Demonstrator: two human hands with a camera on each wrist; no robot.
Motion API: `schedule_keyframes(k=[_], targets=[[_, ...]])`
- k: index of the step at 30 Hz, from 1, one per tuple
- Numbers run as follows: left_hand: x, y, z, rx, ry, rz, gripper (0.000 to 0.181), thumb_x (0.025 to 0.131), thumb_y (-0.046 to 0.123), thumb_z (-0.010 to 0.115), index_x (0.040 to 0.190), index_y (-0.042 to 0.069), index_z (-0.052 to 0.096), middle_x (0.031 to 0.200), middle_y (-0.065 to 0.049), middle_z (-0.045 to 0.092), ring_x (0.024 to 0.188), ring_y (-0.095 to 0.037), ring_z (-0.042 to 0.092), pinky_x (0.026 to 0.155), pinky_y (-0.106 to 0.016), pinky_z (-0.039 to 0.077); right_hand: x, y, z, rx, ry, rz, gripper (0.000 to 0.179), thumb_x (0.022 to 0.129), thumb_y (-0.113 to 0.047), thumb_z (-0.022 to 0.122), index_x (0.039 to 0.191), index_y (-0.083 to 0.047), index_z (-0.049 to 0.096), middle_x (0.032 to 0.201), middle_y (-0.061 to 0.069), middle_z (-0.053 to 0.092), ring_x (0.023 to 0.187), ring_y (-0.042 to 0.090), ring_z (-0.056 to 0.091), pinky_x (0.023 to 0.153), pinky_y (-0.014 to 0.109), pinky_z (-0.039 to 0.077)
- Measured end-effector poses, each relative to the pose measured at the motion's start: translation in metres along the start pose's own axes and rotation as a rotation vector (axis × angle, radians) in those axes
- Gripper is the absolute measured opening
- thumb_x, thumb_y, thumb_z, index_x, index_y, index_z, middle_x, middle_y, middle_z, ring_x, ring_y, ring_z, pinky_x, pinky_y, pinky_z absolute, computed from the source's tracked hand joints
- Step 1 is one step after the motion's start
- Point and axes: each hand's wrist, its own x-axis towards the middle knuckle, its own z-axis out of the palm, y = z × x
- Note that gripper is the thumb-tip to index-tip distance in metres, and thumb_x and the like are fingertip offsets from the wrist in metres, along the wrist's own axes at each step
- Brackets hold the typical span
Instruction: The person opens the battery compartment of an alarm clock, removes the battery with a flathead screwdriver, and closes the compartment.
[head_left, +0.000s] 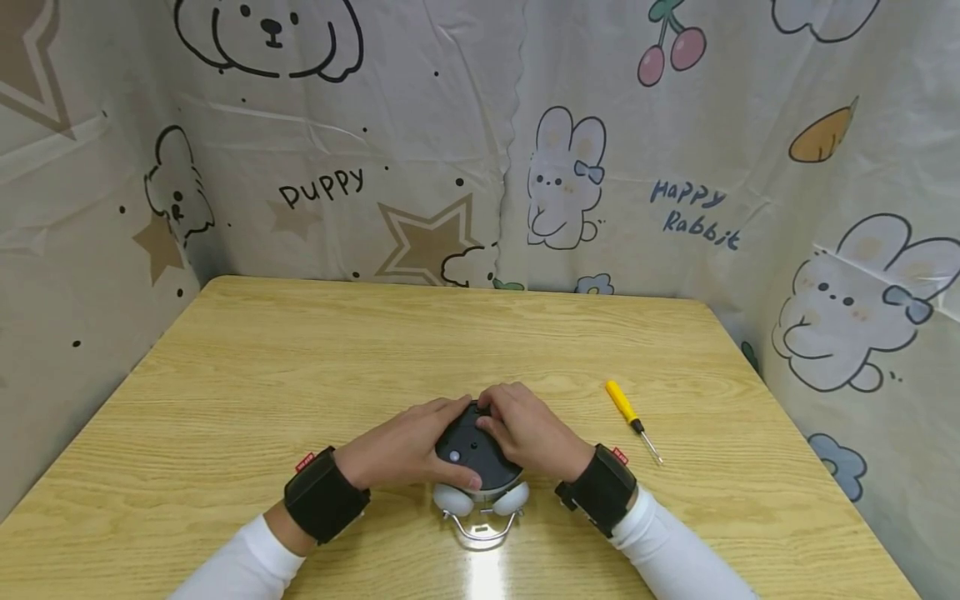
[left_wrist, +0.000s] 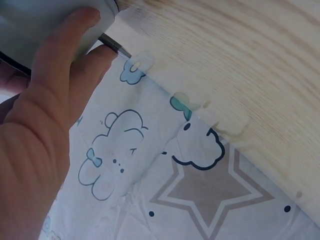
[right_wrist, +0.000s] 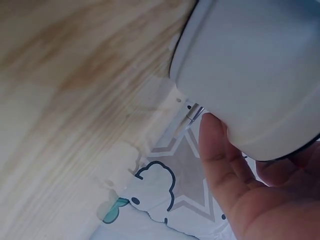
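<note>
A white twin-bell alarm clock (head_left: 491, 458) lies on the table with its black back (head_left: 480, 467) facing up. Its two white bells (head_left: 453, 498) and wire handle (head_left: 483, 537) point toward the person. My left hand (head_left: 408, 442) grips the clock's left side, thumb across the near part of the back. At the far right edge, my right hand (head_left: 536, 433) holds the clock with bent fingers, its thumb over the back. The right wrist view shows the smooth white casing (right_wrist: 250, 75) and a short metal leg (right_wrist: 195, 114) beside a fingertip.
To the right of the clock lies a screwdriver (head_left: 633, 421) with a yellow handle, its tip toward the near right. The wooden table (head_left: 300, 350) backs onto a printed cloth (head_left: 420, 125). Black bands (head_left: 326, 496) wrap both wrists.
</note>
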Motion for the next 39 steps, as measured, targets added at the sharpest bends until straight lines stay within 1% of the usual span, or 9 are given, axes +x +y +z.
schedule_keyframes(k=[9,12,25,32,39], targets=[[0.0004,0.0001,0.0006,-0.001,-0.005,0.006,0.110,0.085,0.062,0.078,0.163,0.003,0.028,0.158,-0.019,0.046,0.133,-0.025,0.057,0.102,-0.042,0.051,-0.0005,-0.0002,0.0001,0.000,0.000,0.004,0.019,0.104,-0.019,0.064,0.118,-0.007,0.064,0.090,0.000,0.059,0.089,0.013,0.053,0.080,0.029,0.047],[0.0006,0.0007,0.0002,-0.004,-0.007,0.007,0.111,0.084,0.062,0.078,0.163,0.002,0.027,0.158,-0.020,0.047,0.132,-0.025,0.057,0.102,-0.042,0.051,-0.0005,-0.0003,-0.0003,0.002,0.001,0.002,0.019,0.104,-0.019,0.063,0.118,-0.006,0.064,0.090,0.000,0.059,0.089,0.014,0.053,0.080,0.029,0.047],[0.0010,-0.0001,0.0006,0.009,0.002,0.019,0.111,0.084,0.062,0.078,0.163,0.002,0.029,0.154,-0.020,0.050,0.127,-0.022,0.058,0.099,-0.040,0.051,-0.0002,-0.0001,0.0009,-0.004,0.003,0.003,0.019,0.104,-0.018,0.063,0.118,-0.005,0.064,0.091,0.001,0.060,0.090,0.015,0.054,0.081,0.030,0.047],[0.0008,0.0002,0.0006,0.014,0.003,0.014,0.111,0.084,0.063,0.078,0.163,0.003,0.029,0.155,-0.018,0.050,0.127,-0.022,0.058,0.100,-0.039,0.050,-0.0001,-0.0010,-0.0004,0.001,-0.006,0.014,0.019,0.104,-0.019,0.063,0.118,-0.006,0.063,0.092,0.001,0.060,0.090,0.014,0.053,0.081,0.030,0.048],[0.0015,-0.0004,0.0003,0.003,-0.001,0.015,0.111,0.084,0.062,0.079,0.163,0.002,0.029,0.154,-0.020,0.050,0.126,-0.022,0.058,0.099,-0.040,0.051,-0.0005,-0.0018,-0.0013,-0.007,0.008,0.011,0.018,0.104,-0.019,0.064,0.118,-0.007,0.064,0.090,-0.001,0.060,0.087,0.012,0.053,0.078,0.028,0.047]])
